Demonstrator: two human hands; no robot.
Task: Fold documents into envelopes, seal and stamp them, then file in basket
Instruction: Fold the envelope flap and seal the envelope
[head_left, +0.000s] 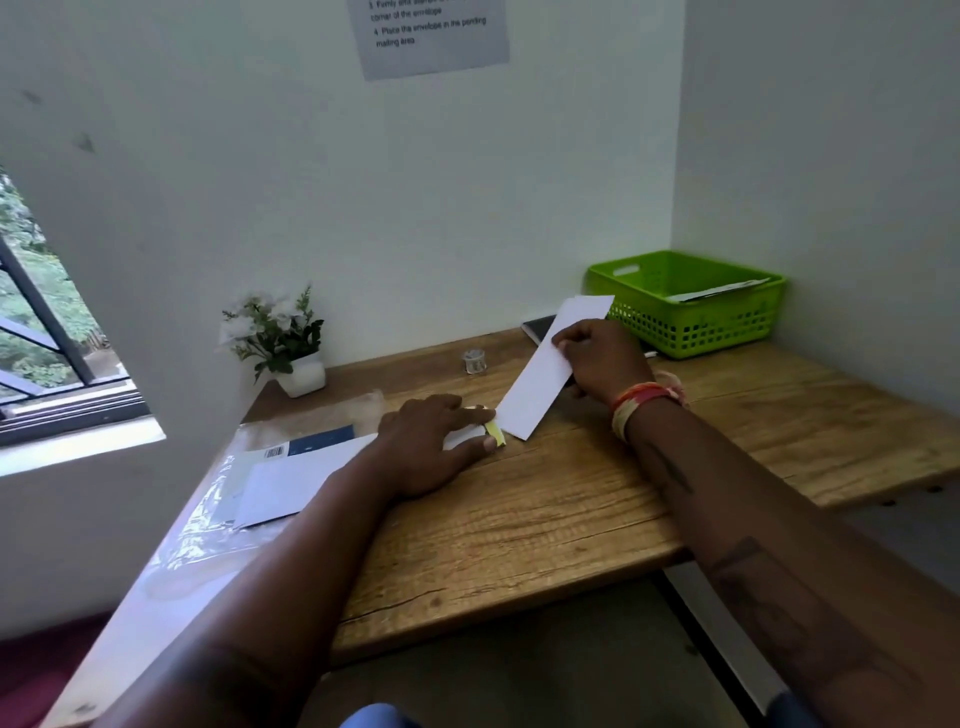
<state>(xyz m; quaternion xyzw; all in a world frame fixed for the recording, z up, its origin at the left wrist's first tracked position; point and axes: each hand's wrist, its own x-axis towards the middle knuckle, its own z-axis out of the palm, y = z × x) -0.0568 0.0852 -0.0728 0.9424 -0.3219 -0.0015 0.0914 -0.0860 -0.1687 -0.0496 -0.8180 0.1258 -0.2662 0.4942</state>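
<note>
My right hand (602, 358) grips a long white envelope (545, 379) by its right edge, tilted, with its near corner resting on the wooden desk (545, 514). My left hand (431, 441) lies palm down just left of that corner, with a small yellow-and-white strip (493, 432) at its fingertips. A green plastic basket (691, 306) stands at the back right corner with white envelopes inside.
A white sheet (291, 483) and a pack in clear plastic wrap (223, 499) lie at the left of the desk. A potted plant (280, 343) stands at the back left. A small clear jar (474, 361) and a dark phone (540, 327) sit near the wall.
</note>
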